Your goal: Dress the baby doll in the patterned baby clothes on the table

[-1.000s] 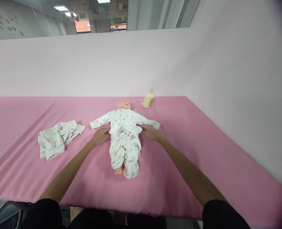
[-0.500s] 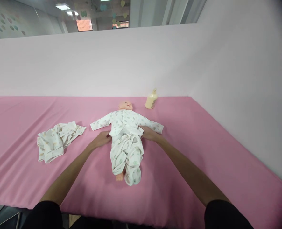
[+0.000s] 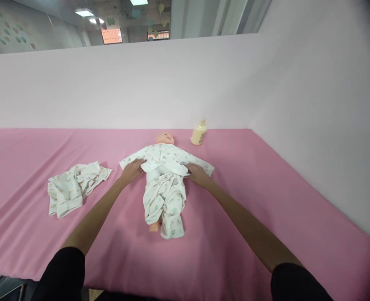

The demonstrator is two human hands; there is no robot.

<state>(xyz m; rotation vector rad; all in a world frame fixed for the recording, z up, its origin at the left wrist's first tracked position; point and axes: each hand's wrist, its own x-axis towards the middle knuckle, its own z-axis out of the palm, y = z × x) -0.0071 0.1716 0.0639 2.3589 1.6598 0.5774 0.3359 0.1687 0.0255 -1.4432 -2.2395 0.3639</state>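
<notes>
A baby doll (image 3: 164,138) lies on its back on the pink mat (image 3: 250,196), dressed in a white patterned top (image 3: 166,156) and matching trousers (image 3: 164,200). My left hand (image 3: 131,170) grips the hem of the top at the doll's left side and has it lifted toward the chest. My right hand (image 3: 197,173) is closed on the hem of the top at the other side of the waist. One bare foot (image 3: 154,226) shows below the trousers.
A crumpled white patterned garment (image 3: 74,186) lies on the mat to the left. A cream bottle (image 3: 199,133) stands by the back wall behind the doll. White walls close off the back and right. The mat's front edge is near my body.
My left hand has moved up from the doll's waist toward its chest, pulling the top's hem up with it. My right hand stays at the waist.
</notes>
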